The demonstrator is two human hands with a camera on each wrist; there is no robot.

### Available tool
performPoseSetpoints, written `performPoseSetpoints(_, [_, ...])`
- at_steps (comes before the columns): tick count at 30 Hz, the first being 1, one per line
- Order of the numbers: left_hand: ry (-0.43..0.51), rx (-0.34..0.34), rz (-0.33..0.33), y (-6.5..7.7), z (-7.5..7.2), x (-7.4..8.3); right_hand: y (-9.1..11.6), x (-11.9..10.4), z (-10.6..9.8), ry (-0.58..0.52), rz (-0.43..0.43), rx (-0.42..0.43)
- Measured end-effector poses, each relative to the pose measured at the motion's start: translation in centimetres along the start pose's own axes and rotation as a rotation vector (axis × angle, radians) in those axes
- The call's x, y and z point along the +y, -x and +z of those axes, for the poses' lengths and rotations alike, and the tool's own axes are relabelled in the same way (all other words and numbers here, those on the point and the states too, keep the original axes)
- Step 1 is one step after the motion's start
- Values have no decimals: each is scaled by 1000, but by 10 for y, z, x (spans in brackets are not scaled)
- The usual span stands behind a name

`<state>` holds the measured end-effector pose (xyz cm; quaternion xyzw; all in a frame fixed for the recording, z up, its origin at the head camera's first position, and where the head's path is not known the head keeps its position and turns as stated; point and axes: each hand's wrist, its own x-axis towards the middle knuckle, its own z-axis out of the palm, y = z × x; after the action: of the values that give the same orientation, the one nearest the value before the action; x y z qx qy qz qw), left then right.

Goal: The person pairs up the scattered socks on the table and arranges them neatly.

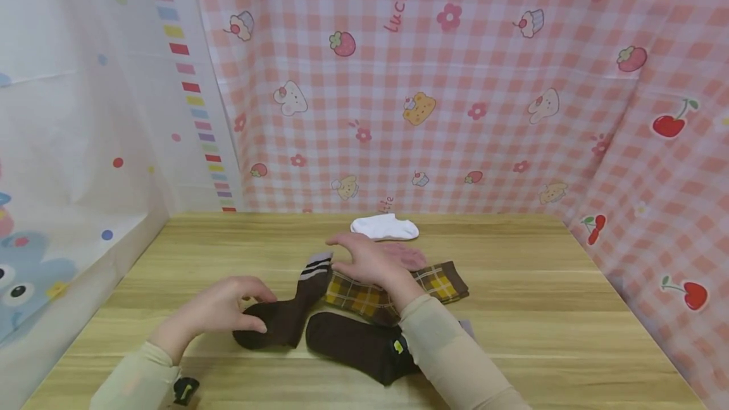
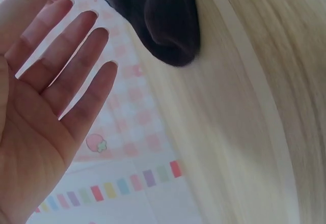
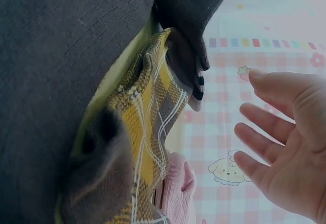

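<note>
A dark brown sock with a striped grey cuff (image 1: pixel 281 320) lies at the left of the group. Over its toe end hovers my left hand (image 1: pixel 228 305), thumb and fingers spread apart; the left wrist view shows the relaxed fingers (image 2: pixel 76 76) beside the sock with nothing in them. My right hand (image 1: pixel 367 263) reaches across a yellow-and-brown plaid sock (image 1: pixel 355 293), its thumb close to the striped cuff. In the right wrist view its loosely bent fingers (image 3: pixel 265 145) hold nothing. A second dark brown sock (image 1: pixel 353 341) lies nearer, partly hidden by the right sleeve.
Behind the right hand lies a pink sock (image 1: pixel 411 255), partly covered, with a white ankle sock (image 1: pixel 384 228) farther back. All rest on a wood-grain table (image 1: pixel 541 309). A pink checked curtain (image 1: pixel 433 68) hangs along the back edge, and a white one (image 1: pixel 80 125) on the left.
</note>
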<state>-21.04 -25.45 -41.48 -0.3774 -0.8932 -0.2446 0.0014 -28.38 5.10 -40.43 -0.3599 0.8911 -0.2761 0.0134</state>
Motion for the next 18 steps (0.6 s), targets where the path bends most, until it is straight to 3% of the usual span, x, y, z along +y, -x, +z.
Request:
performPoseSetpoints(5, [29, 3, -101, 3, -4, -1, -4, -1, -1, 62, -39, -36])
performPoseSetpoints(12, [58, 18, -165, 5, -4, -6, -13, 1, 2, 146, -121, -73])
performPoseSetpoints(18, [129, 23, -242, 8, -3, -11, -17, 2, 6, 181, -138, -84])
